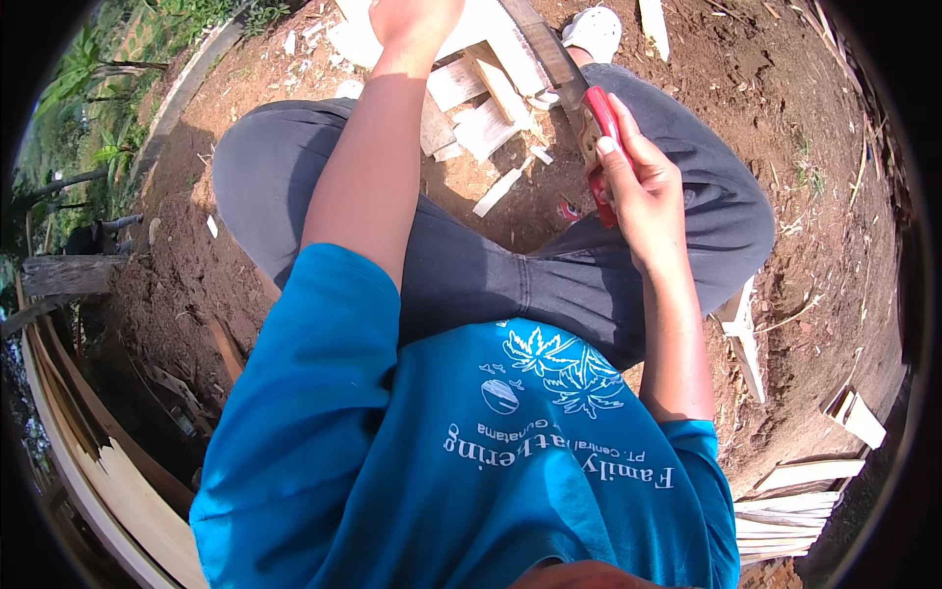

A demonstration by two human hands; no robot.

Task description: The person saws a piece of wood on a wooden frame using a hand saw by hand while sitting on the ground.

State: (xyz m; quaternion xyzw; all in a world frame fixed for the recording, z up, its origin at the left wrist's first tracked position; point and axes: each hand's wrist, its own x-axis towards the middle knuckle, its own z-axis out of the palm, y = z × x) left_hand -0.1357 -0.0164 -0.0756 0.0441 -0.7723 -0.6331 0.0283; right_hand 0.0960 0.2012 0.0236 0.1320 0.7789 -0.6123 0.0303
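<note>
My right hand (643,191) is closed round the red handle (610,128) of a hand saw, in front of my right knee. From the handle the saw's long dark blade (546,44) runs up and to the left, past the top of the picture. It passes close along the right side of a pale wooden board (496,37); whether it touches the wood I cannot tell. My left arm reaches far forward, and my left hand (417,18) is at the top edge near that board. Its fingers are cut off, so what it holds or presses is hidden.
Wood offcuts (486,128) lie on the brown soil (814,118) between my bent legs. A white shoe (593,33) is on my right foot. Stacked wooden strips (785,520) lie at the lower right, long planks (132,501) at the lower left, and greenery (83,88) grows beyond.
</note>
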